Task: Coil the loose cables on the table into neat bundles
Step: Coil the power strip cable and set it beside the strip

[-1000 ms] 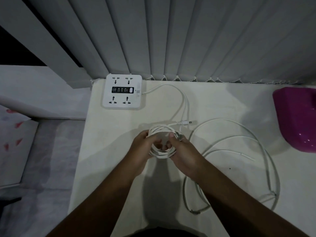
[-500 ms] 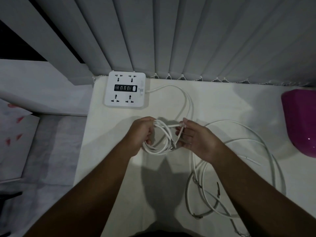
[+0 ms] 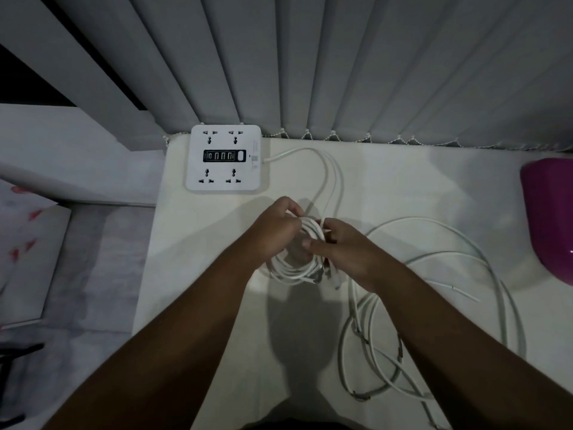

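Holding the thin white cable coil (image 3: 294, 270) at frame centre over the pale counter (image 3: 403, 187), the left hand (image 3: 276, 234) and right hand (image 3: 350, 254) curl their fingers (image 3: 313, 243) round it, and winding the tail snugly across the loops should lock them neatly.

A coiled white cable (image 3: 291, 272), wound into several close rounds, is held at the middle of the pale table (image 3: 198, 243). The left hand (image 3: 276, 231) grips its far-left side and the right hand (image 3: 344, 252) pinches its right side. Two strands rise from the bundle towards the far edge, and one of them meets the side of a white power strip (image 3: 226, 158). Just right of the bundle, loose white cables (image 3: 418, 218) lie flat in wide, overlapping loops that cross and tangle nearer the table's front edge.
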